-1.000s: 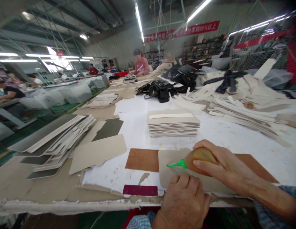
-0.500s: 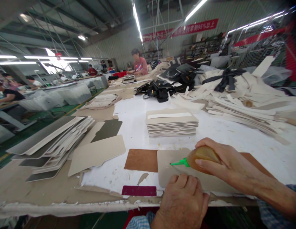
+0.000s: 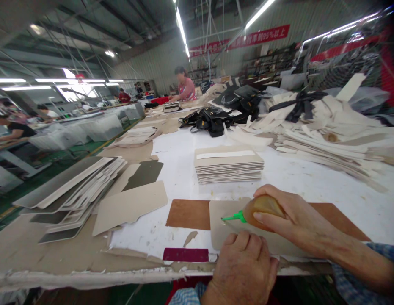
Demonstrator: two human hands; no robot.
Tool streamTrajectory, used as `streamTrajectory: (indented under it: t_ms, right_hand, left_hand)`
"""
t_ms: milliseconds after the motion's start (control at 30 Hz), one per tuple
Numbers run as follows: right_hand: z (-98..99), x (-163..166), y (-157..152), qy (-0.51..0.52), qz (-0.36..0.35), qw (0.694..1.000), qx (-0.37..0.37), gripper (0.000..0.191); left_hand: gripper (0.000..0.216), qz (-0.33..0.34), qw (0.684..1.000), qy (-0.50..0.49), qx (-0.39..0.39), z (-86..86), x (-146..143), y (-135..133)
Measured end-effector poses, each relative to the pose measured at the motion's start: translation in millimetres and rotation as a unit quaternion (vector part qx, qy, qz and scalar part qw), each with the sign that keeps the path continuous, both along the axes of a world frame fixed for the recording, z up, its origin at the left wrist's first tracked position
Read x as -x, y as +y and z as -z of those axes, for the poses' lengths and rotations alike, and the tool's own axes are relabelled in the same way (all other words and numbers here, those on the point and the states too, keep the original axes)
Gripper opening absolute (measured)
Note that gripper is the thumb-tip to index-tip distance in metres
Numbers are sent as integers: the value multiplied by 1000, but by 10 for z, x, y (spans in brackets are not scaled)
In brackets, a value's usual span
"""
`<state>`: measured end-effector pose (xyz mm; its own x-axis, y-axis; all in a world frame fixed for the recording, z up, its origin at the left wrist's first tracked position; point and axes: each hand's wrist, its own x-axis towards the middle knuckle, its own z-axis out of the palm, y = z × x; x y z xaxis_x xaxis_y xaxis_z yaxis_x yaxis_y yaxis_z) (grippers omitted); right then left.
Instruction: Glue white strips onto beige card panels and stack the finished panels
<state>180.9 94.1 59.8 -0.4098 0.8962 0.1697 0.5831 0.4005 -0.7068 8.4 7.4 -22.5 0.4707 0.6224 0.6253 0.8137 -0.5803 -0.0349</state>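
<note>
My right hand [image 3: 292,222] is closed round an amber glue bottle [image 3: 258,207] whose green nozzle [image 3: 231,218] points left, its tip just over a beige card panel [image 3: 222,220]. That panel lies on a brown board [image 3: 187,214] near the table's front edge. My left hand [image 3: 244,267] rests on the panel's near edge with its fingers curled down; nothing shows in it.
A stack of beige panels [image 3: 228,165] sits behind the work spot. Fanned card sheets [image 3: 73,190] lie at the left, a loose beige panel [image 3: 130,207] beside them. A maroon strip [image 3: 185,254] lies at the front edge. Black bags [image 3: 212,118] and heaped strips [image 3: 326,131] fill the far right. Another person [image 3: 184,87] works at the far end.
The glue bottle's nozzle shifted slightly right and then back left over the panel. My left hand has stayed on the panel's near edge.
</note>
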Motion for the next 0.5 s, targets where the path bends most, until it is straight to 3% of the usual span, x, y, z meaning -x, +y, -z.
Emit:
streamTrajectory:
  t_ms: [233,333,433,500]
  right_hand:
    - [48,-67,4,40,0,999,29,29]
    - [129,-253,-3,111,62,989,74,36]
    - [322,-589,-25,238,151,946,159,44]
    - [512,-895,-39,274,195,929,156,47]
  left_hand:
    - [24,2,1000,3,6,2,0,-5]
    - [25,2,1000,-2,8,-25,10,-11]
    - [25,5,1000,-4,7,-42,15,-17]
    - [24,4,1000,2,15,-48,12,-17]
